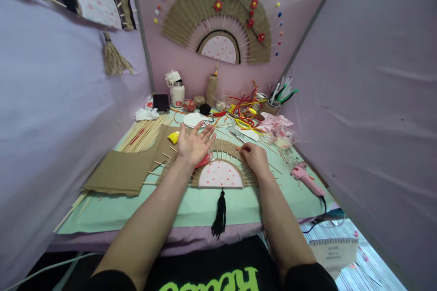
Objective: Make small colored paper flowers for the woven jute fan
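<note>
A half-round woven fan with a pink dotted centre and a black tassel lies on the green mat before me. My left hand hovers over the fan's left side, fingers stretched out and apart, holding nothing. A red piece lies on the fan just under it. My right hand rests on the fan's upper right rim, fingers curled in a pinch on something small and red that I cannot make out.
Brown paper sheets and a bundle of wooden sticks lie at the left. A pink glue gun lies at the right. Pipe cleaners, jars, twine balls and a tool cup crowd the back. Purple partition walls close in on three sides.
</note>
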`<state>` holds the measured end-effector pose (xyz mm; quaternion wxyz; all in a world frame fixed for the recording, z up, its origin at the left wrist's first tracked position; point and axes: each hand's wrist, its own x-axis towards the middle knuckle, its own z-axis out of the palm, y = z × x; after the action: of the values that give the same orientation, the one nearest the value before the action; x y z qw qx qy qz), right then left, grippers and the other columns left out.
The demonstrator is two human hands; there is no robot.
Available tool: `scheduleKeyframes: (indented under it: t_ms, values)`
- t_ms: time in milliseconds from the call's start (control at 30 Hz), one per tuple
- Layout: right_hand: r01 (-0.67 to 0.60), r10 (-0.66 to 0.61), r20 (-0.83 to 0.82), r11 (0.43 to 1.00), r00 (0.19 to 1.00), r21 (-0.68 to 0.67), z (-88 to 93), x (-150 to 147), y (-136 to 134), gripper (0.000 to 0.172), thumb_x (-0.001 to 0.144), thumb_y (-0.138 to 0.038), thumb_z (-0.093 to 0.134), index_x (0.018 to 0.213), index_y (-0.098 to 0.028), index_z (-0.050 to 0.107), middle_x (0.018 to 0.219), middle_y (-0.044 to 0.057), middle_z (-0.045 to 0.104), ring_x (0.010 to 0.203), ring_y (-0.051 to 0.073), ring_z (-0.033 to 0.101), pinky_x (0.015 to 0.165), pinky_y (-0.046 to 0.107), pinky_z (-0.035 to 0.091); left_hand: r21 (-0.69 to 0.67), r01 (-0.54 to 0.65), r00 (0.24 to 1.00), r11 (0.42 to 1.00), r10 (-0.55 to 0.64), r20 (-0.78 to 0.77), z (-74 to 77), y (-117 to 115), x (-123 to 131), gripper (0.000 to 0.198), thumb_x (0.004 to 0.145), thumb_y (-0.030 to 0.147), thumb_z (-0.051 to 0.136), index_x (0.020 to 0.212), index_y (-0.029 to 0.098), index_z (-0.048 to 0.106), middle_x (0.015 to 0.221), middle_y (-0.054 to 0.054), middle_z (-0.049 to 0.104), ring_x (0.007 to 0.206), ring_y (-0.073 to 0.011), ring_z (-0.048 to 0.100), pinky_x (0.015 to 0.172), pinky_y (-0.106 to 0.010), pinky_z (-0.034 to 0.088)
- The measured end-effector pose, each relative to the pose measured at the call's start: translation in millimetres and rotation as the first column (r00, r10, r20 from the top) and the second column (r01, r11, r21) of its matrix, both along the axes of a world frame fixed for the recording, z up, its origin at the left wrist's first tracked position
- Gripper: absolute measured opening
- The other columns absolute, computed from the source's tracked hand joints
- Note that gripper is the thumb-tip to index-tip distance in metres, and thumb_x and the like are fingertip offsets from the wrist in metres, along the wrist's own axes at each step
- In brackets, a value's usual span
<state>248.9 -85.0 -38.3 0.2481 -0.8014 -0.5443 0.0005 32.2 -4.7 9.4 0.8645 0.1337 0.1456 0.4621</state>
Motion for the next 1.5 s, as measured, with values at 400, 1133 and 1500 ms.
scheduleKeyframes:
  t_ms: [400, 1133, 1500]
  values:
    - [-0.025, 0.03, 0.124, 0.999, 0.992, -0.036, -0.9, -3.4, 1.2, 0.016, 0.08, -0.023, 0.058, 0.083, -0.023, 0.073, 0.086, 0.004, 0.073, 0.086, 0.02, 0.062, 0.075, 0.03, 0.036, 0.031, -0.004, 1.0, 1.0, 0.004, 0.005, -1.3, 1.7, -1.3, 0.061, 0.083, 0.067, 0.041, 0.111, 0.017, 0.06, 0.109, -0.016, 0.064, 0.11, -0.0278, 0.061, 0.09, -0.041, 0.053]
    - [0.004, 0.006, 0.126, 0.997, 0.992, -0.08, 2.7, -6.9, 1.8, 0.016, 0.082, -0.024, 0.059, 0.085, -0.026, 0.075, 0.087, 0.003, 0.075, 0.088, 0.02, 0.063, 0.075, 0.029, 0.035, 0.056, -0.007, 1.0, 0.998, 0.008, -0.029, 1.7, 0.2, -1.4, 0.053, 0.084, 0.063, 0.043, 0.102, 0.016, 0.061, 0.104, -0.013, 0.065, 0.106, -0.024, 0.063, 0.092, -0.039, 0.052]
    - [-0.004, 0.011, 0.122, 0.998, 0.992, -0.062, -0.1, -3.7, -0.6, 0.016, 0.084, -0.025, 0.058, 0.087, -0.025, 0.074, 0.089, 0.003, 0.075, 0.086, 0.02, 0.064, 0.074, 0.029, 0.036, 0.084, -0.009, 0.999, 0.996, 0.012, -0.034, -1.4, 2.4, -1.6, 0.053, 0.084, 0.063, 0.043, 0.103, 0.017, 0.061, 0.105, -0.014, 0.066, 0.11, -0.0245, 0.062, 0.092, -0.04, 0.052]
